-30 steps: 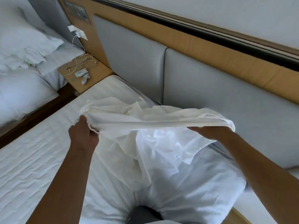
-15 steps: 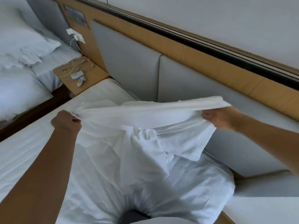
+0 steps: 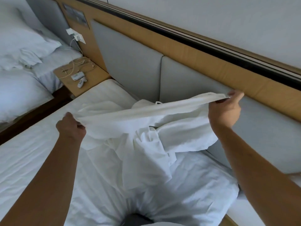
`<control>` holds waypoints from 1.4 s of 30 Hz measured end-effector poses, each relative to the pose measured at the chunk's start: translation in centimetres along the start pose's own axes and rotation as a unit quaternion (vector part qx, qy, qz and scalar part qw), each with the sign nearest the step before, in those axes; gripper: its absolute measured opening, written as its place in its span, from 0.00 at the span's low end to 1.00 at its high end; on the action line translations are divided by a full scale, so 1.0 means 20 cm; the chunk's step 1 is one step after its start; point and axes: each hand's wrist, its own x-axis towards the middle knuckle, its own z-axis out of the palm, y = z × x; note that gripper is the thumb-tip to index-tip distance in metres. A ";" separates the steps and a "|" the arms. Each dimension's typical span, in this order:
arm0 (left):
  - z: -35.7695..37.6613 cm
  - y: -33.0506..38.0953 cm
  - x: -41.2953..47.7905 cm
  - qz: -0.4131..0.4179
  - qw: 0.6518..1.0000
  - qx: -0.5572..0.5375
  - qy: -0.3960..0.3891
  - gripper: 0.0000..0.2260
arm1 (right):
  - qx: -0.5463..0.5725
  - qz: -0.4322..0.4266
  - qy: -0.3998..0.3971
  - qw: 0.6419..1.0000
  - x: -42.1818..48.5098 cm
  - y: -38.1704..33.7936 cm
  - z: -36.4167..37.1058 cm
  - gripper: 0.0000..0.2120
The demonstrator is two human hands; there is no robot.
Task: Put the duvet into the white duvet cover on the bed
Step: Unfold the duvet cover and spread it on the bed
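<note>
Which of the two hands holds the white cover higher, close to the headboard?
The right hand, pinching the cover by the headboard; the left hand grips lower.

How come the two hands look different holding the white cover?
The left hand is lower, out over the bed; the right hand is higher, up by the headboard. The left hand bunches cloth in a fist; the right hand pinches the edge with thumb and fingers. Both hold the same cover edge, stretched between them.
</note>
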 end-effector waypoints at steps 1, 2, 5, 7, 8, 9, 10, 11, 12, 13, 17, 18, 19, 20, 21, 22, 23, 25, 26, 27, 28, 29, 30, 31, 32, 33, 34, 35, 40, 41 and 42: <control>-0.01 -0.01 0.00 0.017 0.999 0.035 -0.002 0.24 | -0.013 0.082 -0.002 0.997 0.01 0.01 0.02 0.14; -0.02 -0.01 0.01 0.041 0.992 0.117 0.012 0.21 | -0.048 0.127 -0.024 0.990 0.01 0.03 0.04 0.14; -0.07 0.00 0.05 0.062 0.980 0.175 0.073 0.16 | -0.121 0.121 -0.141 0.975 -0.07 0.11 0.10 0.13; -0.11 -0.04 0.04 0.077 0.975 0.199 0.059 0.16 | -0.091 0.051 -0.205 0.973 -0.16 0.15 0.13 0.10; -0.13 -0.05 0.04 0.046 0.985 0.155 0.054 0.16 | -0.071 0.028 -0.233 0.969 -0.19 0.15 0.13 0.09; -0.16 -0.06 0.03 -0.013 0.997 0.060 0.041 0.15 | -0.051 0.018 -0.253 0.966 -0.21 0.15 0.14 0.09; -0.17 -0.10 0.01 -0.033 0.999 0.008 0.020 0.14 | -0.033 -0.001 -0.262 0.965 -0.24 0.12 0.13 0.09; -0.17 -0.15 -0.05 -0.009 1.000 -0.009 -0.029 0.13 | -0.018 -0.040 -0.262 0.964 -0.26 0.08 0.12 0.10; -0.15 -0.19 -0.13 -0.013 0.998 -0.038 -0.053 0.11 | -0.006 -0.100 -0.258 0.961 -0.28 0.03 0.11 0.11; -0.14 -0.26 -0.21 -0.059 0.993 -0.082 -0.061 0.09 | 0.004 -0.170 -0.251 0.953 -0.31 -0.03 0.09 0.12; 0.01 -0.59 -0.54 -0.279 0.950 0.046 -0.130 0.24 | 0.008 -0.374 -0.237 0.897 -0.40 -0.25 0.03 0.18; 0.04 -0.65 -0.62 -0.325 0.925 0.078 -0.182 0.31 | 0.005 -0.403 -0.242 0.883 -0.43 -0.28 0.02 0.16; 0.09 -0.69 -0.71 -0.360 0.892 0.096 -0.256 0.39 | 0.004 -0.426 -0.255 0.868 -0.45 -0.30 0.02 0.15; 0.14 -0.70 -0.78 -0.376 0.860 0.103 -0.329 0.43 | 0.004 -0.446 -0.277 0.851 -0.48 -0.31 0.02 0.13; 0.20 -0.69 -0.83 -0.362 0.844 0.105 -0.382 0.43 | 0.009 -0.458 -0.307 0.834 -0.51 -0.31 0.02 0.11; 0.25 -0.66 -0.86 -0.319 0.850 0.105 -0.405 0.40 | 0.019 -0.456 -0.343 0.821 -0.53 -0.30 0.02 0.10; 0.31 -0.63 -0.87 -0.256 0.873 0.106 -0.402 0.33 | 0.030 -0.442 -0.380 0.812 -0.56 -0.29 0.02 0.09; 0.38 -0.59 -0.87 -0.162 0.911 0.108 -0.364 0.18 | 0.044 -0.409 -0.421 0.809 -0.60 -0.24 0.02 0.10; 0.40 -0.57 -0.86 -0.135 0.925 0.112 -0.337 0.13 | 0.042 -0.395 -0.428 0.812 -0.62 -0.21 0.02 0.12; 0.40 -0.55 -0.85 -0.118 0.934 0.117 -0.316 0.11 | 0.029 -0.376 -0.433 0.819 -0.64 -0.17 0.03 0.15; 0.41 -0.54 -0.84 -0.108 0.940 0.117 -0.301 0.11 | 0.000 -0.358 -0.427 0.830 -0.67 -0.12 0.04 0.16; 0.41 -0.52 -0.84 -0.098 0.945 0.108 -0.292 0.10 | -0.044 -0.342 -0.412 0.843 -0.70 -0.07 0.06 0.16; 0.42 -0.50 -0.83 -0.087 0.950 0.094 -0.283 0.10 | -0.096 -0.328 -0.395 0.853 -0.73 -0.02 0.08 0.14; 0.43 -0.47 -0.82 -0.077 0.955 0.080 -0.273 0.10 | -0.152 -0.312 -0.384 0.855 -0.76 0.02 0.10 0.11; 0.44 -0.44 -0.80 -0.069 0.960 0.066 -0.263 0.10 | -0.194 -0.291 -0.392 0.851 -0.77 0.07 0.12 0.09; 0.45 -0.39 -0.77 -0.060 0.964 0.051 -0.253 0.10 | -0.215 -0.257 -0.418 0.844 -0.75 0.11 0.13 0.07; 0.45 -0.35 -0.74 -0.051 0.969 0.037 -0.240 0.10 | -0.218 -0.215 -0.450 0.839 -0.72 0.14 0.13 0.07; 0.44 -0.30 -0.70 -0.042 0.974 0.024 -0.223 0.10 | -0.206 -0.180 -0.471 0.839 -0.66 0.15 0.12 0.08; 0.38 -0.20 -0.61 -0.049 0.980 -0.088 -0.173 0.06 | -0.041 -0.259 -0.273 0.925 -0.15 -0.17 -0.05 0.13; 0.39 -0.20 -0.61 -0.056 0.977 -0.105 -0.176 0.06 | -0.019 -0.321 -0.206 0.924 -0.06 -0.30 -0.08 0.16; 0.40 -0.19 -0.61 -0.060 0.975 -0.119 -0.180 0.06 | 0.005 -0.369 -0.137 0.919 0.02 -0.41 -0.09 0.17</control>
